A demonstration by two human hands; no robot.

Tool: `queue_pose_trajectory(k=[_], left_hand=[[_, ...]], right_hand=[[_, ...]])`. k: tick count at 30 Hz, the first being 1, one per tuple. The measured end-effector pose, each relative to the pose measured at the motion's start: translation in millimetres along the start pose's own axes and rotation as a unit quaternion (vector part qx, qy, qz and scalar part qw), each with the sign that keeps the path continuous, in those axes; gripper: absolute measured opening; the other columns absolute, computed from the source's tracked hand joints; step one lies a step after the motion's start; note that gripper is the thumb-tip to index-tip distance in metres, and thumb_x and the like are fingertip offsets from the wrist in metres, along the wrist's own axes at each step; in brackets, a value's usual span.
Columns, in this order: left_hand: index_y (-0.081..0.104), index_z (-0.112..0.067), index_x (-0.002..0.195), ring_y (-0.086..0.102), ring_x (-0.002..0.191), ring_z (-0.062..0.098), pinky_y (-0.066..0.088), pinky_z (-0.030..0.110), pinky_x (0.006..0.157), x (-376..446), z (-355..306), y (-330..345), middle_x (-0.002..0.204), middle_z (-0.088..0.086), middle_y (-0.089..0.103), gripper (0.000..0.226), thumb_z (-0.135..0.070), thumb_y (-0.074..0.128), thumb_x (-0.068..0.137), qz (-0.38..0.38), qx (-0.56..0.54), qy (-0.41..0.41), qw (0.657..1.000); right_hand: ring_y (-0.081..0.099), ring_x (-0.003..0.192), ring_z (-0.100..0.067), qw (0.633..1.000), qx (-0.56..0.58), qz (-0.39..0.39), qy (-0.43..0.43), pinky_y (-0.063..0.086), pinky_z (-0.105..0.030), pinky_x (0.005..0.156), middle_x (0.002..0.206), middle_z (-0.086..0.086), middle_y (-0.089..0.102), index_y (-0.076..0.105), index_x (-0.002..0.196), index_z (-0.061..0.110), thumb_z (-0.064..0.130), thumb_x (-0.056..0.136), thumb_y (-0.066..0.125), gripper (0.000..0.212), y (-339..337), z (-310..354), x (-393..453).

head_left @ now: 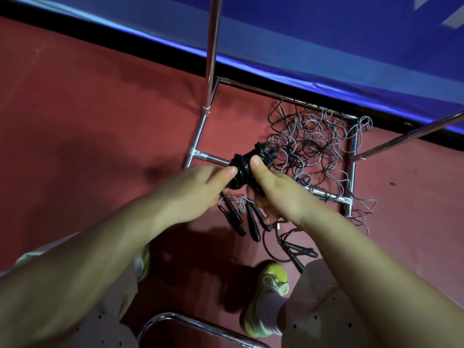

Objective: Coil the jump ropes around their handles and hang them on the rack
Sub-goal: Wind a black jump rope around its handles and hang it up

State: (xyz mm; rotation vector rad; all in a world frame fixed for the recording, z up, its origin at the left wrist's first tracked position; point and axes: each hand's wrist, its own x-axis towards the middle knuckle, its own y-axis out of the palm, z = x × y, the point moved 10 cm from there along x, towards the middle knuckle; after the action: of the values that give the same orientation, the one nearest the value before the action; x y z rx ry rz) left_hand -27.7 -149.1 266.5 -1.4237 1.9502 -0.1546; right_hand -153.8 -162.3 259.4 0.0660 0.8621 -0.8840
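My fingers on both hands pinch the coiled jump rope (247, 167).
Left hand (200, 187), right hand (273, 194); loose ropes (316, 144) lie beyond.

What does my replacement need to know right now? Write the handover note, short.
Left hand: pinching the black coiled rope bundle at its left side.
Right hand: gripping the same bundle from below, thumb on the coils.
Bundle: nearly wound, not yet hung; it is held above the rack's base frame.
Left on the floor: a tangled rope pile inside the frame, loose black handles by the feet, one more rope near the yellow shoe.
Next: finish the coil, hang it, repeat.
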Motion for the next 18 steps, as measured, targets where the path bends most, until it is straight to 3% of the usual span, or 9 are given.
queue_pose_trajectory(k=[2, 5, 8, 11, 14, 18], left_hand=[[0.052, -0.024, 0.072, 0.054, 0.063, 0.019, 0.044, 0.035, 0.068, 1.1, 1.8, -7.1, 0.062, -0.008, 0.055, 0.048, -0.062, 0.028, 0.09, -0.026, 0.063, 0.003, 0.998], [0.05, -0.025, 0.079, 0.058, 0.081, 0.027, 0.048, 0.039, 0.074, 1.9, 3.9, -11.2, 0.079, -0.005, 0.059, 0.052, -0.068, 0.022, 0.087, -0.052, 0.17, -0.016, 0.984], [0.052, -0.024, 0.084, 0.054, 0.08, 0.025, 0.042, 0.035, 0.067, 3.0, 1.7, -13.5, 0.081, -0.005, 0.056, 0.054, -0.07, 0.024, 0.083, -0.067, 0.226, -0.033, 0.971], [0.056, -0.025, 0.097, 0.053, 0.084, 0.024, 0.038, 0.033, 0.066, 1.1, -10.2, -21.3, 0.083, -0.006, 0.057, 0.049, -0.068, 0.038, 0.083, -0.109, 0.259, 0.001, 0.96], [0.058, -0.03, 0.099, 0.051, 0.08, 0.013, 0.038, 0.032, 0.066, -1.7, -13.9, -19.0, 0.076, -0.015, 0.051, 0.048, -0.07, 0.049, 0.075, -0.11, 0.217, 0.03, 0.97], [0.06, -0.036, 0.073, 0.057, 0.064, 0.001, 0.043, 0.026, 0.061, 2.1, 5.7, -7.9, 0.068, -0.016, 0.063, 0.032, -0.067, 0.064, 0.069, -0.035, -0.002, -0.023, 0.999]], right_hand=[[0.041, 0.035, -0.006, 1.0, 0.002, -0.003, 0.011, 0.051, -0.032, 0.057, 0.037, 0.012, 0.037, 0.05, 0.067, 0.016, 0.066, 0.093, 0.024, 0.062, -1.9, -0.9, 1.2], [0.055, 0.041, -0.018, 0.997, -0.048, -0.058, 0.001, 0.045, -0.034, 0.061, 0.038, 0.007, 0.04, 0.044, 0.059, 0.013, 0.069, 0.09, 0.03, 0.065, -10.1, -4.5, 5.7], [0.063, 0.057, -0.033, 0.99, -0.079, -0.113, -0.012, 0.052, -0.041, 0.069, 0.05, -0.006, 0.052, 0.052, 0.065, -0.003, 0.069, 0.09, 0.031, 0.079, -15.7, -7.0, 6.5], [0.052, 0.042, -0.019, 0.996, -0.006, -0.087, -0.013, 0.047, -0.033, 0.053, 0.041, 0.004, 0.048, 0.057, 0.067, 0.003, 0.066, 0.093, 0.03, 0.072, -9.2, -7.3, 6.9], [0.039, 0.036, -0.009, 0.997, 0.035, -0.068, -0.002, 0.036, -0.027, 0.053, 0.038, 0.011, 0.039, 0.05, 0.059, 0.018, 0.067, 0.091, 0.034, 0.061, -5.8, -4.9, 4.9], [0.033, 0.038, -0.012, 0.993, 0.097, -0.043, -0.054, 0.034, -0.028, 0.049, 0.042, 0.009, 0.033, 0.049, 0.055, 0.021, 0.055, 0.092, 0.047, 0.05, -4.1, 4.8, 5.2]])
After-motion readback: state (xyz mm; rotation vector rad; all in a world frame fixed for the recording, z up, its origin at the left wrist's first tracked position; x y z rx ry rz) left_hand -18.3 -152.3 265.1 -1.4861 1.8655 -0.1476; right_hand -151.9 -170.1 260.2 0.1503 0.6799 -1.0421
